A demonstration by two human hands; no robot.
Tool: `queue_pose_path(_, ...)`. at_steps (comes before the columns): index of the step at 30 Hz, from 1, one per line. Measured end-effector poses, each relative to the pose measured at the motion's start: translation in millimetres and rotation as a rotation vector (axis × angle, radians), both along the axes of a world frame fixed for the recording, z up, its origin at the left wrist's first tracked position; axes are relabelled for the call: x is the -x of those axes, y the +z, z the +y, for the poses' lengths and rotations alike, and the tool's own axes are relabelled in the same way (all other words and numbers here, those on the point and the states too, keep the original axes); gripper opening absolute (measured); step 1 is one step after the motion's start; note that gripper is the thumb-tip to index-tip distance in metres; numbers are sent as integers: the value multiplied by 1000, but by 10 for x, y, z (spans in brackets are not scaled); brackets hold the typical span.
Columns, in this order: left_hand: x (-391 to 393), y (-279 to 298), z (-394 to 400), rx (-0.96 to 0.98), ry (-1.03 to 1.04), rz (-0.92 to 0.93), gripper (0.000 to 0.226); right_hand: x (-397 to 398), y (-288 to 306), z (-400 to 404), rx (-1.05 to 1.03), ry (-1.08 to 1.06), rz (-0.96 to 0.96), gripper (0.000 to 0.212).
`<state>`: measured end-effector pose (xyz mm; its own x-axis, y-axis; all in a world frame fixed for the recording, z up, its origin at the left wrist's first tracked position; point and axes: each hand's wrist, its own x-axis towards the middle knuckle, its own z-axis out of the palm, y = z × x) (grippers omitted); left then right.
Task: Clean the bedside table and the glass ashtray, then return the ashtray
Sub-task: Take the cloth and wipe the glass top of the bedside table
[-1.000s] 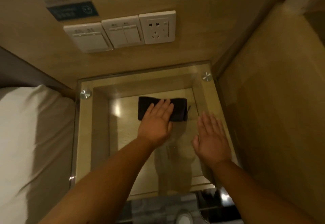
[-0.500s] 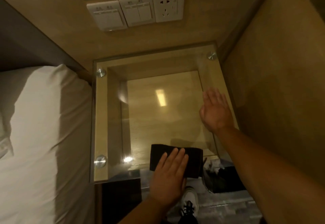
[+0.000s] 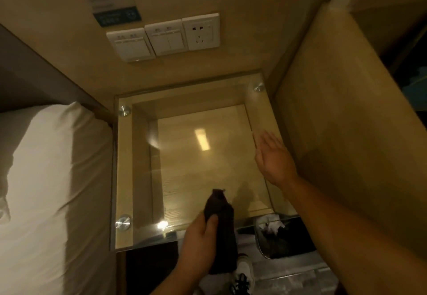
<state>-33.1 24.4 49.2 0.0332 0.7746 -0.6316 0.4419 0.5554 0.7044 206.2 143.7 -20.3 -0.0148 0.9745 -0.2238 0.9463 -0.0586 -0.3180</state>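
Note:
The bedside table (image 3: 138,156) has a clear glass top on round metal studs over a light wooden box. My left hand (image 3: 199,239) grips a dark cloth (image 3: 221,223) at the table's near edge; the cloth stands bunched and lifted, its top end over the glass. My right hand (image 3: 273,158) is open and flat, fingers together, over the glass by the table's right side. No glass ashtray is in view.
A white-sheeted bed (image 3: 46,202) borders the table on the left. Wall switches and a socket (image 3: 166,38) sit above it. A wooden panel (image 3: 346,132) rises on the right. A bin with crumpled tissue (image 3: 279,237) stands on the floor, beside my shoe (image 3: 242,278).
My left hand drew the cloth from the far part of the glass to the near edge, then closed around it and lifted it. My right hand stayed near the right side.

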Motion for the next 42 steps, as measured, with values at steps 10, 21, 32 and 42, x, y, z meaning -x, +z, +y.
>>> queue_pose_path(10,-938,39,2637,-689,-278,366,28,-384,223,-15,-96,12,-122,66)
queue_pose_path(21,-1558,-830,2997,-719,-840,743,63,-1033,47,186,-150,13,-258,59)
queue_pose_path(32,-1235,-745,1625,-707,-920,636,63,-933,220,-16,-70,-56,-212,66)
queue_pose_path(42,-701,-759,255,-623,-1075,617,74,-564,504,-589,-86,-56,-222,60)
